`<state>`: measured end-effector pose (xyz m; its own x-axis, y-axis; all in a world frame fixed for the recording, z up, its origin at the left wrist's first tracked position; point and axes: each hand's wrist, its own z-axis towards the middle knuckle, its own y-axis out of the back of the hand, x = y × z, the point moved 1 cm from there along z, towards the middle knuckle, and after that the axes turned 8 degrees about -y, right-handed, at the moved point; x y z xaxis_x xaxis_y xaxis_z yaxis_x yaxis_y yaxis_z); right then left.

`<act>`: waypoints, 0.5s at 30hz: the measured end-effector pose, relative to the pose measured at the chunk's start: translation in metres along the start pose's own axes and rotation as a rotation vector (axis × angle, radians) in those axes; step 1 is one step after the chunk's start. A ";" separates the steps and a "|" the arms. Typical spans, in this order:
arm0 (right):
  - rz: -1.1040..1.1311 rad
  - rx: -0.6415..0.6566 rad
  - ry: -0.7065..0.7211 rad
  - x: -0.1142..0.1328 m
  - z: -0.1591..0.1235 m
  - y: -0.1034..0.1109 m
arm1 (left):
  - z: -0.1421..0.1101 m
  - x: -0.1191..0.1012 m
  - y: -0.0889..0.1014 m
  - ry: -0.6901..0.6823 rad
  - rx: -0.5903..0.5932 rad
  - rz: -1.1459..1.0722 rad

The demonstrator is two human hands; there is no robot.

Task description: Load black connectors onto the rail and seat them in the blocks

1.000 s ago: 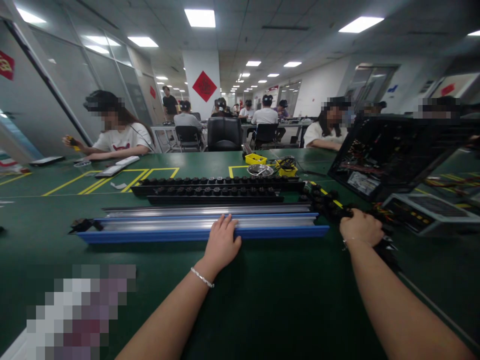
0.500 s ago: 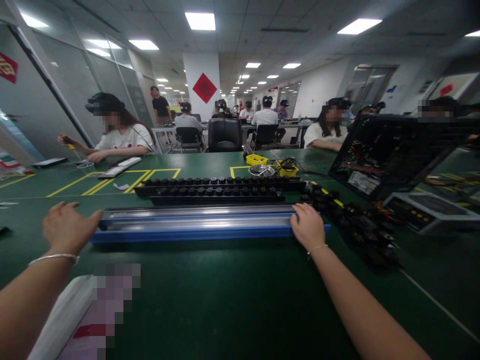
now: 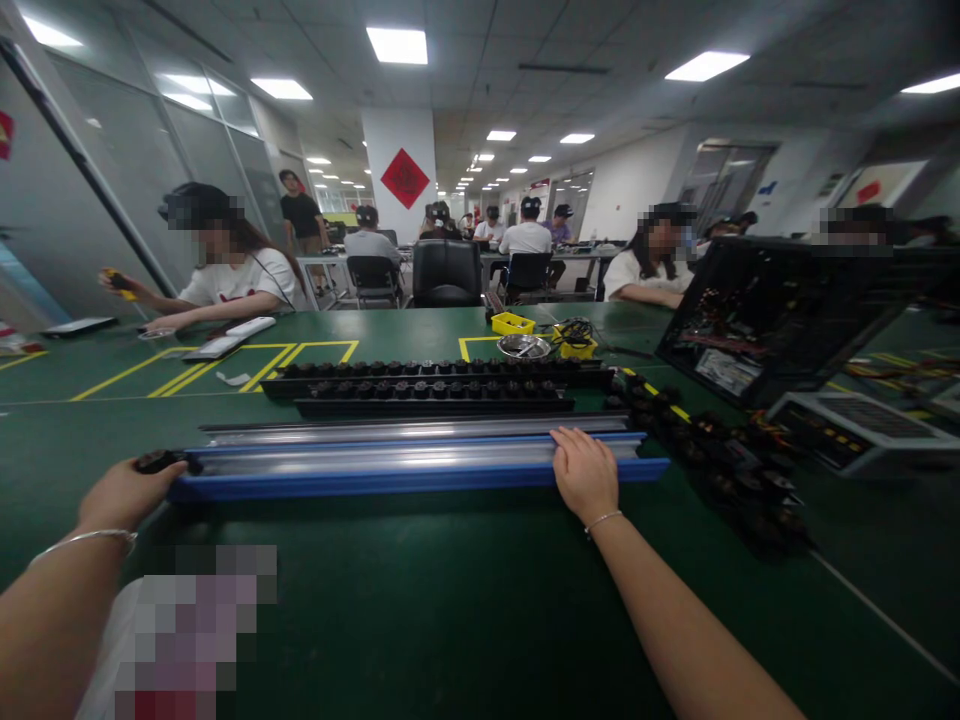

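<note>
A long blue rail (image 3: 420,484) with a silvery channel lies across the green table in front of me. At its left end my left hand (image 3: 124,492) is closed on a black roller piece (image 3: 157,461), thumb against it; part of the piece is hidden by the fingers. Towards the rail's right end, my right hand (image 3: 588,478) grips the near wall, its fingers curled over into the channel. Right behind the blue rail, a second silvery rail (image 3: 412,429) with dark edges lies parallel.
Black strips (image 3: 435,390) with rows of rollers lie farther back. A heap of black rollers (image 3: 739,465) is on the right, beside a power supply (image 3: 862,430) and an open computer case (image 3: 795,320). A metal bowl (image 3: 523,346) and yellow trays (image 3: 513,323) stand behind. Co-workers sit across the table.
My left hand moved from the rail's middle to its left end and took hold of the black roller piece. My right hand left the roller heap and came onto the blue rail.
</note>
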<state>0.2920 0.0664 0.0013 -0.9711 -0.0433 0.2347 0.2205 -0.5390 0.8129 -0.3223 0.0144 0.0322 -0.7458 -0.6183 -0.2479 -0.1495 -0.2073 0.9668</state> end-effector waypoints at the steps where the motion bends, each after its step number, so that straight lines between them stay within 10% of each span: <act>1: 0.000 0.001 -0.003 0.001 0.000 0.000 | -0.002 -0.002 0.001 0.018 0.002 0.011; 15: 0.035 0.006 -0.017 0.001 -0.001 0.000 | -0.006 -0.002 0.002 0.086 -0.052 0.112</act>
<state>0.2907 0.0660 0.0008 -0.9612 -0.0479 0.2715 0.2546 -0.5322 0.8074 -0.3172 0.0107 0.0339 -0.6975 -0.7017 -0.1452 -0.0327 -0.1713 0.9847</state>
